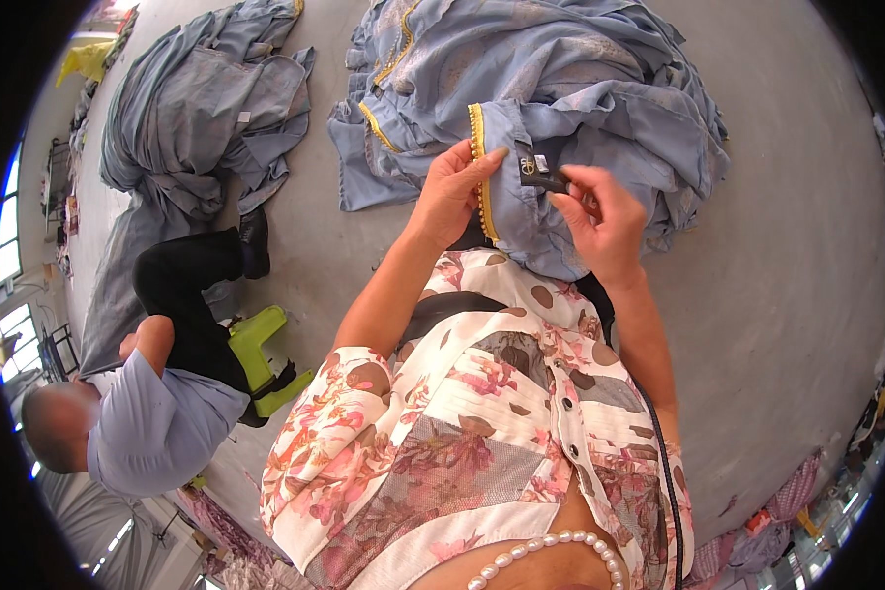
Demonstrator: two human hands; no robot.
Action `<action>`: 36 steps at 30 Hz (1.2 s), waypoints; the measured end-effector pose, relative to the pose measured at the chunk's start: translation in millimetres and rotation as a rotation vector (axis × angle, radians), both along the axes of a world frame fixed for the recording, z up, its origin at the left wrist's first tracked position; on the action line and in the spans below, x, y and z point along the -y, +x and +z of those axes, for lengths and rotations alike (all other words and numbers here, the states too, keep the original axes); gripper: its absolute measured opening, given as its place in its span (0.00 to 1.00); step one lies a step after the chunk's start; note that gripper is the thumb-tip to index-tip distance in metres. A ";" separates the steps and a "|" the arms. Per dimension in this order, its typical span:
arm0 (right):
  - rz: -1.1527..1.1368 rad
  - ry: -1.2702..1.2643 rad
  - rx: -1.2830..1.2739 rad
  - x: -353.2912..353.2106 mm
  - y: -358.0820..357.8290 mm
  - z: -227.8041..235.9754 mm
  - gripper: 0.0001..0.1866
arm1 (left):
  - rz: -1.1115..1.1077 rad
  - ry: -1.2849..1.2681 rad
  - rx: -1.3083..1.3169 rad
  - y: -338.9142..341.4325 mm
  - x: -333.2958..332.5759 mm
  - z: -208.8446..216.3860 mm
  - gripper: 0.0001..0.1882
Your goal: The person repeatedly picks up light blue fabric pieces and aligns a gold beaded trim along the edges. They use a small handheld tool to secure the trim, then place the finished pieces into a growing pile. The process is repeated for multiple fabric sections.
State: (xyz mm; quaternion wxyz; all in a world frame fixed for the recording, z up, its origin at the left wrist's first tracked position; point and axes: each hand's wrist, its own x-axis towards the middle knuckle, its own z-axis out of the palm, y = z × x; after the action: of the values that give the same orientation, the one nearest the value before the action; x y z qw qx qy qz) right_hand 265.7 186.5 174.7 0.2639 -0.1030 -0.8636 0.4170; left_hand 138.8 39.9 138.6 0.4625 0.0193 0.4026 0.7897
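Note:
My left hand [452,192] pinches the edge of a blue-grey garment [506,128] between thumb and fingers, beside its gold beaded trim [483,202]. A black label [531,165] with a small white tag is sewn inside the garment. Closed at the label's lower right, my right hand [605,218] grips a small slim black object [553,185]. Its kind is too small to make out, and its far end lies against the label and cloth. The garment spreads over my lap and runs into the heap in front.
A large heap of blue-grey garments [551,49] with gold trim lies ahead on the grey floor [796,197]. At the left, a co-worker [167,423] sits on a lime-green stool [256,344] beside another garment pile [197,108]. Patterned cloth [792,492] lies at the lower right.

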 end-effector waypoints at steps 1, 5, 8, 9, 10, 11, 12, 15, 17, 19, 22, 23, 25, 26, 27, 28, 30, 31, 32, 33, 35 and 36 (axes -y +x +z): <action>-0.013 -0.196 -0.011 2.6 -1.4 3.8 0.14 | -0.005 0.006 0.011 0.0 0.5 -0.6 0.10; 0.096 -0.104 0.062 15.3 -4.2 10.0 0.16 | 0.010 -0.003 0.055 2.9 -0.6 1.6 0.10; 0.170 0.182 -0.060 19.8 -5.4 -2.4 0.14 | -0.025 0.038 0.080 2.0 1.6 -6.7 0.11; 0.192 0.196 -0.082 22.4 -2.7 -1.0 0.14 | -0.035 0.059 0.107 1.6 2.5 -11.1 0.12; 0.287 0.012 -0.014 26.2 3.3 1.8 0.11 | -0.045 0.081 0.133 0.2 2.5 -13.6 0.13; 0.392 -0.053 0.018 29.4 8.8 7.7 0.11 | -0.024 0.066 0.188 0.7 3.1 -10.9 0.14; 0.496 -0.119 0.050 31.7 13.0 16.0 0.11 | -0.003 0.051 0.244 1.7 4.4 -5.3 0.15; 0.418 -0.165 0.136 28.2 19.6 18.0 0.12 | -0.044 0.050 0.299 1.5 7.3 -12.0 0.19; 0.144 -0.181 0.222 22.7 19.3 15.8 0.13 | -0.085 0.013 0.221 2.3 8.4 -13.2 0.19; 0.042 -0.170 0.160 12.3 16.5 17.8 0.16 | -0.107 0.017 0.183 4.5 9.6 -10.3 0.19; -0.100 -0.213 0.106 5.7 10.7 15.0 0.15 | -0.126 0.033 0.166 6.5 9.9 -0.3 0.20; -0.113 -0.177 0.100 3.6 9.5 14.6 0.14 | -0.125 0.031 0.159 6.9 9.3 1.7 0.20; -0.138 -0.105 0.087 -0.9 7.7 13.8 0.14 | -0.123 0.027 0.143 7.5 8.1 3.9 0.20; -0.137 -0.088 0.090 -1.7 6.7 13.4 0.13 | -0.134 0.028 0.144 7.6 8.3 3.9 0.21; -0.137 -0.071 0.093 -2.3 5.8 13.0 0.13 | -0.146 0.030 0.145 7.6 8.9 3.3 0.22; -0.142 -0.051 0.096 -3.7 4.9 13.0 0.13 | -0.162 0.034 0.146 7.2 8.3 2.8 0.23; -0.157 -0.160 0.082 -5.1 3.3 6.7 0.14 | -0.147 0.019 0.136 7.3 10.7 1.2 0.25; -0.166 -0.211 0.074 -7.7 3.2 2.6 0.15 | -0.141 0.015 0.130 7.6 11.1 1.8 0.26; -0.192 -0.251 0.052 -10.9 3.3 -1.8 0.15 | -0.127 -0.041 0.093 7.6 12.9 4.3 0.29; -0.218 -0.291 0.029 -14.3 3.3 -6.9 0.16 | -0.109 -0.001 0.093 6.0 14.8 8.5 0.29; -0.301 -0.348 -0.013 -23.4 3.6 -19.4 0.16 | -0.072 0.076 0.101 1.6 21.5 15.6 0.32; -0.358 -0.366 -0.033 -32.8 4.5 -26.2 0.16 | -0.032 0.087 0.113 -1.1 26.1 15.0 0.34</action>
State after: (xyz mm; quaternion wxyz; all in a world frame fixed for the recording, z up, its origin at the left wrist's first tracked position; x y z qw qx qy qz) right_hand 270.1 219.3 148.4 0.3247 -0.2934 -0.7374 0.5145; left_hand 137.7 13.8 153.6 0.4959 0.0011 0.3408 0.7987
